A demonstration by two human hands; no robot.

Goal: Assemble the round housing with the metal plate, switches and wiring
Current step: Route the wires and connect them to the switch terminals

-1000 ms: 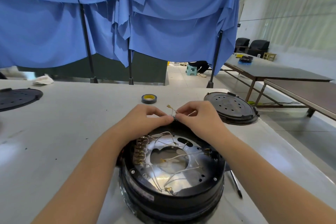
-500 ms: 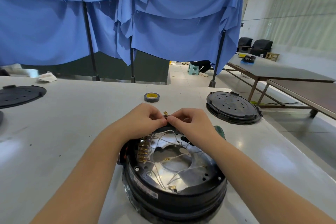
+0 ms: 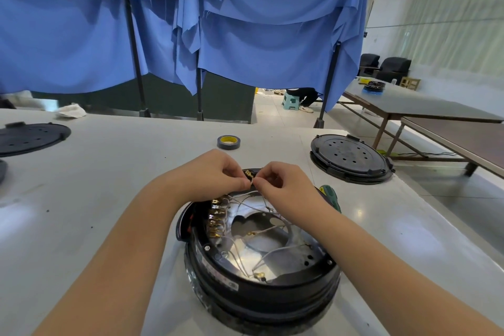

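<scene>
- Round housing [image 3: 261, 286] sits open side up on the white table [image 3: 109, 199], near its front edge, with a shiny metal plate [image 3: 245, 251] inside.
- White wires [image 3: 275, 251] cross the plate; a row of brass terminals [image 3: 216, 217] lines its left side.
- Left hand [image 3: 207, 174] and right hand [image 3: 286, 185] meet at the far rim, fingertips together, each pinching a small brass connector [image 3: 249, 175].
- Roll of tape [image 3: 228, 142] lies beyond the hands.
- Black lid [image 3: 350, 157] rests to the right, a green screwdriver [image 3: 330, 196] just beside the housing.
</scene>
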